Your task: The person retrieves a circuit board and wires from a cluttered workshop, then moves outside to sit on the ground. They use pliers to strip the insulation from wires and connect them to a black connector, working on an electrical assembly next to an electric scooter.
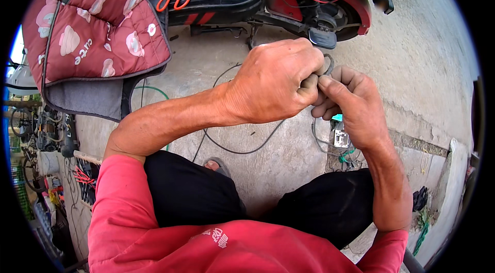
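Note:
My left hand (278,83) is closed, its fingers curled round a thin dark cable (330,62). Right beside it, the thumb and fingers of my right hand (356,100) pinch the same cable, and the two hands meet there. A short loop of it rises above the fingers; the spot between them is hidden. More dark cable (242,152) lies in a wide curve on the concrete below. Under my right hand is a small whitish box-like part (341,137) among tangled wires, with something bright turquoise next to it.
An electric scooter with a red-rimmed wheel (343,12) stands ahead, a red wire near its shock absorber. A quilted maroon cover (98,30) hangs at the upper left; an orange cord (174,0) is beside it. Green cord (154,89) lies on the floor. Clutter lines the left.

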A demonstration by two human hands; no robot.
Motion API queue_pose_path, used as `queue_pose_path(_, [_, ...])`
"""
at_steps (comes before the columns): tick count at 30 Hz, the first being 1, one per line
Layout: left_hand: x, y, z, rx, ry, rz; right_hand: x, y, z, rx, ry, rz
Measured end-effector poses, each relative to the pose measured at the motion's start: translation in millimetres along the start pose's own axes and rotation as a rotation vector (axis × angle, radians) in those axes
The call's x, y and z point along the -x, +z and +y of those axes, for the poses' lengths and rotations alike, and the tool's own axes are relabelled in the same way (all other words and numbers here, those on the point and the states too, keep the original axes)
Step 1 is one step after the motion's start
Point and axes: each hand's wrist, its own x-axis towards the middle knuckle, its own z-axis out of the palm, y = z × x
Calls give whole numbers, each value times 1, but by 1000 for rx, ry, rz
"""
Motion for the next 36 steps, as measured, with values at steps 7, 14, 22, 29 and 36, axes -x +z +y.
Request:
queue_pose_path(7, [0,-1,-2,-8,52,-30,-1,4,3,173,-65,-22])
queue_pose_path(14, [-4,-22,6,195,-234,-218,-7,-6,11,114,-151,-170])
queue_pose_path(22, [8,-16,9,-49,-83,-88,-12,0,14,35,-136,-84])
queue_pose_path(29, [8,-14,8,-148,5,-48,-10,6,14,1,-134,-98])
queue_pose_path(36, [6,-12,3,-102,15,7,-9,17,19,-218,-67,-60])
